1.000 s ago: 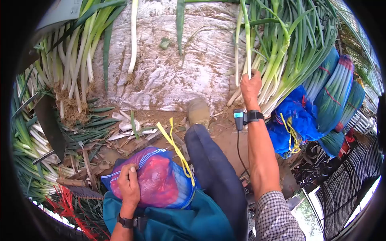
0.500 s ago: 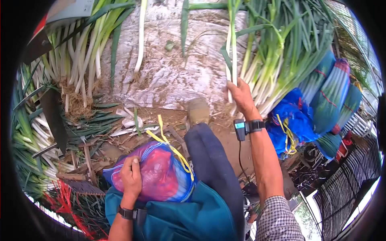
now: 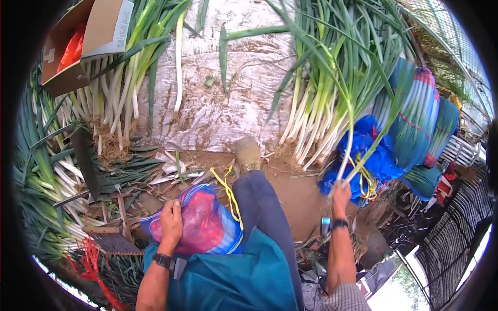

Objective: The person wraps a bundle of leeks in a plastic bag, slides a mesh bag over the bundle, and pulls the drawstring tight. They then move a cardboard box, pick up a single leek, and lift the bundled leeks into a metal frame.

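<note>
My right hand (image 3: pixel 340 196) is closed around the white ends of a couple of long green onions (image 3: pixel 350 124); their green leaves reach up over the pile on the right. On my lap lies a blue mesh bag (image 3: pixel 232 224) with yellow drawstrings (image 3: pixel 228 193) and something pink-red inside. My left hand (image 3: pixel 170 220) grips the bag's upper left edge, fingers curled over it. A large pile of green onions (image 3: pixel 324 111) rests on the right of the dirty white sheet (image 3: pixel 228 116).
More green onions (image 3: pixel 122 85) with roots lie at the left, beside an open cardboard box (image 3: pixel 101 31). A dark upright blade (image 3: pixel 83 160) stands near a wooden frame (image 3: pixel 104 229). Blue netting (image 3: pixel 363 150) and packed onion bundles (image 3: pixel 415 122) are at the right.
My right hand has pulled the green onions off the sheet, down and to the right. My left hand stays on the mesh bag. The view has shifted slightly, showing more of the box.
</note>
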Demonstrator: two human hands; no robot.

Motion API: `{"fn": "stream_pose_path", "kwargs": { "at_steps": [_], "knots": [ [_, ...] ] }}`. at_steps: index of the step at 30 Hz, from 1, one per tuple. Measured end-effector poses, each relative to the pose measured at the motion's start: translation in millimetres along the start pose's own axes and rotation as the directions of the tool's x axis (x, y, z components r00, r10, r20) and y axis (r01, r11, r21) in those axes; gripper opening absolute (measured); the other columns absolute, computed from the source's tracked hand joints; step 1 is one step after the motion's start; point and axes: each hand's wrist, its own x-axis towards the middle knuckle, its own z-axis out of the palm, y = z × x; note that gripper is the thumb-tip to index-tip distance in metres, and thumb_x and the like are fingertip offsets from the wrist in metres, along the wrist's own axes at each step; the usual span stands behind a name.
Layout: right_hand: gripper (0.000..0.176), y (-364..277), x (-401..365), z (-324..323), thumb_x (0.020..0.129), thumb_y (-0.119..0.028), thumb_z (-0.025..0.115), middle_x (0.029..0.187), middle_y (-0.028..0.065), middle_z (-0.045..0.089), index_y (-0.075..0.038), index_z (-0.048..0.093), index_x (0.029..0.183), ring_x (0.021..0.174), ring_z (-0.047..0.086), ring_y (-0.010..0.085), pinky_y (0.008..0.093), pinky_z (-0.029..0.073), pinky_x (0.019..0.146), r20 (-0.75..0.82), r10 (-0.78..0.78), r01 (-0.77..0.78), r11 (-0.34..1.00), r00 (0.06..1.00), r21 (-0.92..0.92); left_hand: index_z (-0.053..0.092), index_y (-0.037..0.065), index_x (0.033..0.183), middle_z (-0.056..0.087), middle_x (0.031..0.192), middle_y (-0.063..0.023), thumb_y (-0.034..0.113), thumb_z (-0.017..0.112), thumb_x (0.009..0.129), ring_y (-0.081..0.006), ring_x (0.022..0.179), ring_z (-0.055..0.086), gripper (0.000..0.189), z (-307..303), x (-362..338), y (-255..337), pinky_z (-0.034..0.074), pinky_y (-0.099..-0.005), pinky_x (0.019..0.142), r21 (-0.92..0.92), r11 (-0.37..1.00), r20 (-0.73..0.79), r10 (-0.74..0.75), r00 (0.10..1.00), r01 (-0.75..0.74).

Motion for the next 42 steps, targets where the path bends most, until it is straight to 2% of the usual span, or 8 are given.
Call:
{"fn": "stream_pose_path", "kwargs": {
  "at_steps": [2,9,13,19,25,28,34,42],
  "knots": [
    [0.027,46,49,52,0.092,-0.023,0.064,0.080,0.0082,0.066,0.003,0.067,0.099,0.074,0.060,0.0179,0.0365,0.050,0.068,0.013,-0.184,0.179,0.941,0.983,-0.288,0.065,-0.003,0.098,0.066,0.085,-0.0131,0.020,0.051,0.102,-0.0214,0.082,0.062,0.027,0,2,4,0.049,-0.0343,0.077,0.008,1.000,-0.005,0.012,1.000,-0.012],
    [0.013,-22,69,51,0.095,-0.012,0.059,0.084,0.0094,0.066,-0.003,0.056,0.105,0.070,0.067,0.0166,0.0273,0.054,0.057,0.269,0.053,-0.146,0.929,0.962,0.341,0.065,-0.002,0.098,0.067,0.088,-0.0156,0.022,0.052,0.102,-0.0276,0.082,0.064,0.027,-2,-2,4,0.049,-0.0362,0.078,0.094,0.995,-0.018,-0.040,0.999,0.042],
    [0.049,-36,70,40,0.089,-0.025,0.070,0.084,0.0179,0.072,0.007,0.058,0.123,0.079,0.070,0.0284,0.0399,0.053,0.078,0.052,-0.292,0.294,0.904,0.955,-0.310,0.066,-0.003,0.101,0.067,0.095,-0.0187,0.019,0.052,0.100,-0.0332,0.090,0.065,0.027,-2,-7,4,0.050,-0.0384,0.084,0.073,0.997,0.028,-0.004,1.000,0.002],
    [0.033,-145,22,133,0.093,-0.017,0.060,0.101,0.0196,0.072,0.004,0.065,0.117,0.085,0.073,0.0214,0.0318,0.056,0.078,0.624,-0.200,0.208,0.976,0.756,0.061,0.066,-0.006,0.101,0.066,0.098,-0.0190,0.011,0.049,0.099,-0.0328,0.094,0.063,0.024,-6,-23,25,0.048,-0.0383,0.086,0.033,0.999,-0.011,0.030,0.999,-0.030],
    [0.070,-155,110,277,0.087,-0.028,0.069,0.124,0.0363,0.059,0.014,0.043,0.136,0.121,0.056,0.0470,0.0458,0.043,0.107,0.286,-0.384,0.468,0.815,0.878,-0.343,0.065,-0.005,0.096,0.066,0.097,-0.0182,0.009,0.049,0.098,-0.0304,0.093,0.063,0.022,-1,-21,24,0.049,-0.0370,0.086,0.018,1.000,-0.091,-0.002,0.996,0.004],
    [0.035,-179,99,295,0.087,-0.022,0.069,0.075,0.0147,0.067,0.010,0.063,0.100,0.061,0.067,0.0208,0.0342,0.055,0.053,0.458,-0.053,0.190,0.947,0.887,-0.259,0.066,-0.006,0.096,0.066,0.097,-0.0177,0.007,0.049,0.098,-0.0296,0.093,0.063,0.021,2,-19,28,0.049,-0.0367,0.086,-0.010,0.999,-0.113,-0.033,0.993,0.032],
    [0.017,-268,-8,213,0.088,-0.013,0.063,0.067,0.0031,0.057,0.002,0.060,0.093,0.053,0.049,0.0094,0.0260,0.044,0.049,0.815,-0.298,-0.109,0.910,0.498,0.400,0.065,-0.004,0.102,0.066,0.103,-0.0192,0.010,0.055,0.096,-0.0322,0.099,0.063,0.019,-5,-18,23,0.049,-0.0399,0.090,0.064,0.998,-0.021,-0.024,0.999,0.026],
    [0.029,-367,-193,159,0.093,-0.014,0.062,0.096,0.0126,0.070,0.002,0.057,0.117,0.077,0.067,0.0172,0.0273,0.053,0.064,0.955,-0.273,-0.344,0.891,0.116,0.297,0.047,-0.002,0.137,0.063,0.123,-0.0236,0.025,0.057,0.099,-0.0384,0.119,0.059,0.048,-90,-1,184,0.045,-0.0417,0.102,-0.481,0.849,0.351,-0.042,0.935,0.218]
  ]
}}
